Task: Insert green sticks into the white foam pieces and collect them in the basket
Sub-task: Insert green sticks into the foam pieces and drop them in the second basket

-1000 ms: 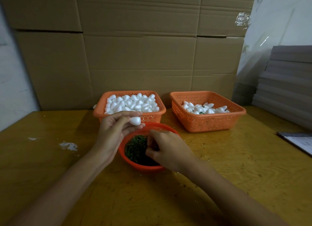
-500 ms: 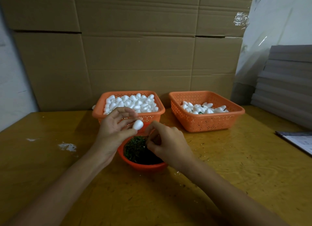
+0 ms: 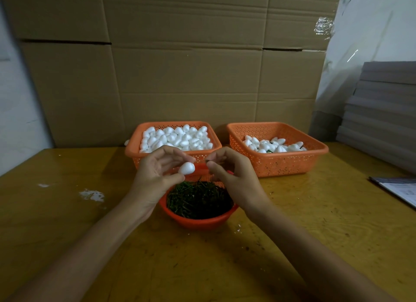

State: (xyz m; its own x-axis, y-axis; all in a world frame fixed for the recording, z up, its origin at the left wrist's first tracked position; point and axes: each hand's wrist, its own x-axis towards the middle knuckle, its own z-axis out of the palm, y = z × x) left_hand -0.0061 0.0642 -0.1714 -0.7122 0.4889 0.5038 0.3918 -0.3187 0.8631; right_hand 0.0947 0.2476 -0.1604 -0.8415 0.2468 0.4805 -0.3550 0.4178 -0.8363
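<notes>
Your left hand (image 3: 155,177) held one white foam piece (image 3: 186,168) above the far rim of the red bowl (image 3: 198,221), pinched lightly between thumb below and fingertips above, the other fingers loosely curved. The piece was egg-shaped, matte and clean. Its long axis lay roughly level and its narrower end pointed right, toward your other hand.

That is the relation the insertion turned on: the free end of the piece faced your right hand (image 3: 234,177), just beside it at about the same height, with only a small gap between. Your right thumb and forefinger were closed in a narrow pinch aimed left at the piece. They looked to hold a green stick (image 3: 206,160), though it was too thin and dark to be sure. I judge the stick needed to travel leftward along the piece's axis.

Below, the bowl held a dark heap of loose sticks (image 3: 199,199). Further right stood the collecting basket (image 3: 281,165), partly filled, nearer your right hand.
</notes>
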